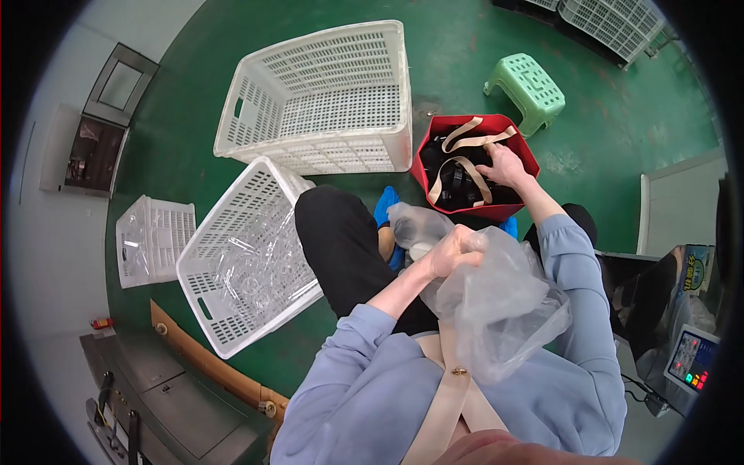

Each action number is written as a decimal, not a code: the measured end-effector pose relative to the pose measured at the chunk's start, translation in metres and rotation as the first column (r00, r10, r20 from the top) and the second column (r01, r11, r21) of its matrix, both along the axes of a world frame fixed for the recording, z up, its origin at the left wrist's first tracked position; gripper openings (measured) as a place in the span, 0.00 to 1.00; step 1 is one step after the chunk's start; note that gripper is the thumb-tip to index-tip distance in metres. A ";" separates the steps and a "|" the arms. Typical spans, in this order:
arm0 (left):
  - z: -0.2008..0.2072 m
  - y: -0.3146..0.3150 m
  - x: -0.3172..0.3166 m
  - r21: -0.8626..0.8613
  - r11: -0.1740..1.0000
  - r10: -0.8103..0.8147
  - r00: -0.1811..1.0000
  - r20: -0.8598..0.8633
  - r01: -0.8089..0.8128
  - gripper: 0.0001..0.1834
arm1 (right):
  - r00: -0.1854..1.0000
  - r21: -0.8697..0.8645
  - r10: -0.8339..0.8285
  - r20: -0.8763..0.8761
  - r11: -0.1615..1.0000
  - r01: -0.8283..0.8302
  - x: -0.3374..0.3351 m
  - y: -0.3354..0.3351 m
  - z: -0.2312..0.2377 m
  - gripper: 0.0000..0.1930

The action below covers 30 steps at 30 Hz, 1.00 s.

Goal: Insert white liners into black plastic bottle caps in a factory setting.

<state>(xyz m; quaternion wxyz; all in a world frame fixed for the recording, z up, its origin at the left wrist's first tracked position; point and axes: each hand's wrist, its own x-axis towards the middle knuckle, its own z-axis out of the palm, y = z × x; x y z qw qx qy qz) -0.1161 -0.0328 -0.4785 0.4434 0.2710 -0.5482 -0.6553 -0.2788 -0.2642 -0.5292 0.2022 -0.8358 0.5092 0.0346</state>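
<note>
My left hand [456,253] is closed on the gathered top of a translucent plastic bag [508,298], which hangs over my lap. Another part of clear plastic film [418,223] lies just beyond that hand, with a white round thing [419,250] by it. My right hand [505,166] reaches over the rim of a red tote bag [496,211] with beige straps [467,143]. Its fingers look spread beside a strap, above black objects [459,186] that fill the bag. What these objects are, I cannot make out.
A big white slatted crate [310,147] stands ahead to the left. Nearer is a tilted white crate [267,174] holding clear plastic pieces [256,256]; a smaller crate [172,232] stands farther left. A green stool [535,85] is beyond the tote. A lit control panel [694,360] is at right.
</note>
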 end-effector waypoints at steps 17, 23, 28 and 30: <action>0.050 0.055 0.062 -0.143 0.433 0.862 0.362 0.356 -0.890 0.10 | 0.935 -0.081 0.156 -0.319 0.978 -0.191 0.043 -0.015 -0.044 0.28; 0.151 0.081 0.016 -0.585 0.540 0.732 0.681 -0.029 -0.606 0.10 | 0.996 -0.145 -0.038 -0.082 0.989 0.026 0.051 -0.015 -0.041 0.11; 0.105 0.073 -0.026 -0.529 0.795 0.542 0.741 0.396 -0.299 0.08 | 0.997 0.046 0.015 0.072 0.999 -0.018 0.073 -0.010 -0.023 0.11; 0.085 0.071 -0.028 -0.490 0.824 0.531 0.688 0.495 -0.284 0.08 | 0.997 0.058 0.074 -0.029 0.996 -0.072 0.057 -0.009 -0.040 0.14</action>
